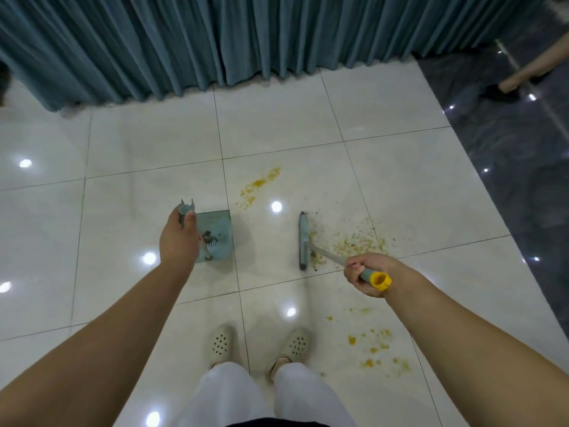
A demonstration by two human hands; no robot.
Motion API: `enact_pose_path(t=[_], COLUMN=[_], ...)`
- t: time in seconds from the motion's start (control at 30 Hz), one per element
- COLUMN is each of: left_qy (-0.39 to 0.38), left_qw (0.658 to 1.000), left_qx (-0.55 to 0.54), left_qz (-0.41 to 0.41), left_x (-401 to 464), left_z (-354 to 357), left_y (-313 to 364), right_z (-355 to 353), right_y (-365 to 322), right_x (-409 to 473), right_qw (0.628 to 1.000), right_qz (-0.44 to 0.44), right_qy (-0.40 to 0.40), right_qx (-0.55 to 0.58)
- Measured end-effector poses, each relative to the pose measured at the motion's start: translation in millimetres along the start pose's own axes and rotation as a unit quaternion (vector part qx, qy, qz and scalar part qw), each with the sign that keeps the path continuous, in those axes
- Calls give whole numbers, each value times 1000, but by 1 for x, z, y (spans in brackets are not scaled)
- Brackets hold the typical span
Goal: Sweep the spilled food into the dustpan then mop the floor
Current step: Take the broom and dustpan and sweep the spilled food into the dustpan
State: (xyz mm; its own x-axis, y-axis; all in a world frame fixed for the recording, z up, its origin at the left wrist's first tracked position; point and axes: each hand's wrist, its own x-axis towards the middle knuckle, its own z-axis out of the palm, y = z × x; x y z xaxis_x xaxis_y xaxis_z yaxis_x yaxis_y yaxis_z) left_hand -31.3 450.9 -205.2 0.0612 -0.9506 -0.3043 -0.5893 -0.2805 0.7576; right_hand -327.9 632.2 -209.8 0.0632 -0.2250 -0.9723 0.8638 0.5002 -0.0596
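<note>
While debris (207, 235) sits inside, left hand (180, 238) grips dustpan (215, 235).

Dustpan (215, 235) stood on floor (123, 211) at 11 o'clock of feet (258, 346); broom head (303, 241) at 1 o'clock, crumbs (348, 238) just right of it; smears (260, 184) at 12; more spill (375, 349) at 3; curtain (215, 41) beyond.

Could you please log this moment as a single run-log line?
left hand holds dustpan | right hand grips broom | spilled food unswept
</note>
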Motion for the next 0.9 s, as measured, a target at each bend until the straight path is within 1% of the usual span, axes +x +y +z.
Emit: enact_pose_path(t=[0.27, 0.4, 0.73, 0.9], left_qy=[-24, -27, -24, -25], left_qw=[999, 999, 999, 998], left_qx=[-23, -34, -48, -59], left_qz=[-3, -9, 0, 3], left_x=[-8, -9, -22, -20], left_z=[1, 5, 36, 43], left_y=[3, 4, 16, 22], right_z=[23, 14, -52, -61], right_y=[45, 56, 6, -17], right_x=[0, 7, -3, -2], right_qw=[996, 995, 998, 999], right_qz=[67, 83, 56, 21], right_qy=[-44, -41, 16, 35], right_qx=[-36, -41, -26, -27])
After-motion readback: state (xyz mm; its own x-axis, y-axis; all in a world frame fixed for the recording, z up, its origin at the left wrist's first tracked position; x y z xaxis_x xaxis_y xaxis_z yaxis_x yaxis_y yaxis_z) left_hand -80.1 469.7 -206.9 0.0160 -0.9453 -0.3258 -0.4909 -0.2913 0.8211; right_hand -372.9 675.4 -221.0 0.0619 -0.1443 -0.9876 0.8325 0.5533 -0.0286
